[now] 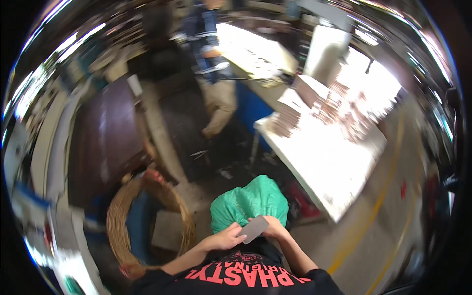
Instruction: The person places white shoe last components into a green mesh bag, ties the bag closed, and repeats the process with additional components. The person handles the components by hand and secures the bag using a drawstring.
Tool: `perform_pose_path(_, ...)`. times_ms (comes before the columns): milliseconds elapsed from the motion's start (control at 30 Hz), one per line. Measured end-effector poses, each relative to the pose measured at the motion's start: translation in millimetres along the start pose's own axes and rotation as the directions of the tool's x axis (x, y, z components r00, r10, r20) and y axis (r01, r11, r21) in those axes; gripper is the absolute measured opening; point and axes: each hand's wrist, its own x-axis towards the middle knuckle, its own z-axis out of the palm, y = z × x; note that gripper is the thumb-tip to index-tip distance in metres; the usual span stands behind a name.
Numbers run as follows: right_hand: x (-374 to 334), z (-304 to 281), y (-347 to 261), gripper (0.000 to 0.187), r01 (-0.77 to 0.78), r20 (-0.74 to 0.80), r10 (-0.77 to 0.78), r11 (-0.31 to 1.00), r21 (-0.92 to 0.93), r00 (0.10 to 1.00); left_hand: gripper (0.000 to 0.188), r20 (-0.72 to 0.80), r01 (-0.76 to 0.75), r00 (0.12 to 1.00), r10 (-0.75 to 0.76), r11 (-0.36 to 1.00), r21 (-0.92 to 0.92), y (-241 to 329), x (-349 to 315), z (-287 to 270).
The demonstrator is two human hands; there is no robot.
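A thin, flat, grey piece with rounded corners [253, 230] is held between my hands, low in front of my body; I cannot make out what kind of thing it is. My left hand [227, 237] is closed at its left edge, thumb and fingertips pinching it. At its upper right end, my right hand [275, 228] grips it, with the fingers partly hidden. Just beyond both hands bulges a green woven sack [250, 199]; its contents cannot be seen.
Left of me is a large ribbed brown ring [118, 221] around something blue and a pale block. A white table [324, 167] with stacked flat pieces [287, 115] stands at the right. Yellow floor lines [364, 228] run beside it. A person [216, 93] is beyond, near a dark panel [105, 137].
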Motion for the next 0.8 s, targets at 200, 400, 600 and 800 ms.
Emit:
perform_pose_path(200,84.3,-64.7,7.0,0.048,0.243,0.319,-0.21,0.968,-0.069,0.924,0.043,-0.288,0.159,0.94,-0.183,0.982,-0.106,33.3,26.9,-13.1)
perform_pose_path(400,157.1,-53.6,24.3,0.027,0.43,0.568,-0.428,0.892,0.14,0.703,0.042,-0.468,0.311,0.747,-0.472,0.87,-0.381,39.7,17.7,9.7)
perform_pose_path(600,185.1,-11.9,-1.9,0.033,0.674,0.746,-0.502,0.732,0.098,0.437,0.036,-0.639,0.232,0.543,-0.544,0.829,-0.508,44.6,-11.0,60.9)
perform_pose_path(800,133.6,10.8,-26.9,0.024,0.506,0.674,-0.327,0.859,-0.081,0.663,0.03,-0.481,0.098,0.623,-0.617,0.672,-0.734,12.0,-38.5,80.7)
